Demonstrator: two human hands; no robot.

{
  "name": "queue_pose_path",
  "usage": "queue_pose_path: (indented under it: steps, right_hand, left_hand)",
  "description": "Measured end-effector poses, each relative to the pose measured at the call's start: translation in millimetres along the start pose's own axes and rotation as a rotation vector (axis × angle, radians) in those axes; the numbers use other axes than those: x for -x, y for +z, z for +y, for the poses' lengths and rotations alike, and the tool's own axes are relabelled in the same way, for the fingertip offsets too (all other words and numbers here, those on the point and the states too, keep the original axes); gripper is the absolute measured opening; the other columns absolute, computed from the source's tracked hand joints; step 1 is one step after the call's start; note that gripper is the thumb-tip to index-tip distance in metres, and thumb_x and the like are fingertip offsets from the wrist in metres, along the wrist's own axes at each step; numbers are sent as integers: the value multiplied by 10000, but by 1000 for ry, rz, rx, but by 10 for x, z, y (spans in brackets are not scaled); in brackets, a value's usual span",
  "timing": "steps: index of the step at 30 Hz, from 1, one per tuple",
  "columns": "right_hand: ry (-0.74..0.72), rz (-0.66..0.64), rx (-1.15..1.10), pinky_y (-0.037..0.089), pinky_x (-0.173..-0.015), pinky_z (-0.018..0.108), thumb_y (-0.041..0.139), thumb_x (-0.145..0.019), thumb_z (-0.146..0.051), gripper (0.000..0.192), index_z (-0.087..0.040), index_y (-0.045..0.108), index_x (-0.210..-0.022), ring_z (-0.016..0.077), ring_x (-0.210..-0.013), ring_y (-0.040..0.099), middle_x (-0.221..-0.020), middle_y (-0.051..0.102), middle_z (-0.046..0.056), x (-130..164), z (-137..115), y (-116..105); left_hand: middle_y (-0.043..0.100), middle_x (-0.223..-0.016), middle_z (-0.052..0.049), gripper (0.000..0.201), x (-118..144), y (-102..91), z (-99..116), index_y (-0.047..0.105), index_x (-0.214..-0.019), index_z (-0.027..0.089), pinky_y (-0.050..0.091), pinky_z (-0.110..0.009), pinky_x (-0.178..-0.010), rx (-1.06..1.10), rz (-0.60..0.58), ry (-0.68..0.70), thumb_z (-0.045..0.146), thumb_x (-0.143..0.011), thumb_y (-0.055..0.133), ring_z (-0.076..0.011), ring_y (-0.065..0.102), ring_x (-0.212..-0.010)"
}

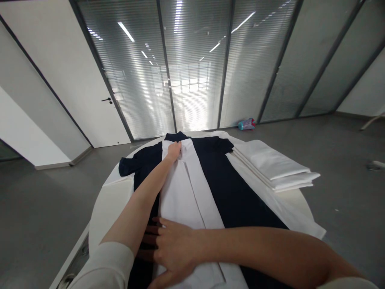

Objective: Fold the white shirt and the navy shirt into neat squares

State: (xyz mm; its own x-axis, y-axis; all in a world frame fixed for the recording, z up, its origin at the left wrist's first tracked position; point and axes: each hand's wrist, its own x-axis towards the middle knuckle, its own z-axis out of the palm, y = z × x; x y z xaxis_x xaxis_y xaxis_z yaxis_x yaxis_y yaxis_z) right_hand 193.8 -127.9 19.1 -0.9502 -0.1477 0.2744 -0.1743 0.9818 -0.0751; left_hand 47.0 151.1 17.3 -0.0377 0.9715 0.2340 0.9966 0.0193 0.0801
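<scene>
A dark navy short-sleeved garment (221, 182) lies spread out, its collar at the far end. Along its middle runs a long folded white cloth (180, 188) with a lengthwise slit or fold line. My left hand (174, 151) reaches to the far end of this cloth, near the collar. Its fingers are curled in on the fabric, which wrinkles beside them. Nearer to me, my right hand (174, 245) rests across the cloth with fingers spread toward its left edge and onto the navy fabric. My left forearm covers part of the garment's left side.
The round white table (99, 216) carries another white fabric under the garment. A stack of folded white cloths (270, 162) sits at its right. On the floor behind lies a blue and red patterned object (246, 124) by the glass partition (192, 80). A door (69, 72) is at left.
</scene>
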Motion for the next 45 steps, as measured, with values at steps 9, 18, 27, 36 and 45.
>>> queue_pose_path:
  steps: [9,18,27,36,45]
  right_hand:
    - [19,-26,-1,312,-1105,479,448,-898,-708,752,-125,535,-1366,291,-1373,418,-1446,520,171,-11,-18,-67]
    - [13,-20,20,289,-1122,465,433,-907,-704,756,-129,498,-1394,290,-1381,404,-1456,512,159,6,0,-21]
    - [22,-64,13,276,-1122,506,418,-906,-716,756,-141,521,-1385,315,-1336,461,-1410,557,161,0,-4,-4]
    - [-149,87,94,360,-1075,398,418,-989,-543,566,-95,565,-1301,253,-1269,512,-1389,578,125,31,37,-230]
    - [177,516,-4,462,-697,301,352,-911,-32,316,-174,607,-789,154,-741,555,-782,643,56,905,273,-969]
  left_hand:
    - [546,-1408,-127,424,-90,24,-244,529,-1355,185,426,-364,-1038,18,148,-41,219,-1008,287,-245,512,-1295]
    - [421,-1533,-121,483,-61,152,-250,469,-1444,156,287,-475,-1149,55,122,51,307,-1026,280,-291,319,-1444]
    - [345,-1582,-69,569,-95,194,189,465,-1454,259,122,-599,-1183,162,-119,293,555,-990,322,-318,236,-1480]
    - [422,-1529,-135,597,280,-346,73,508,-1411,132,255,-438,-1193,451,136,393,457,-1044,169,-242,296,-1466]
    - [289,-1599,-97,564,2435,-1012,42,372,-1511,212,139,-537,-1221,325,-180,948,454,-1004,424,-273,189,-1500]
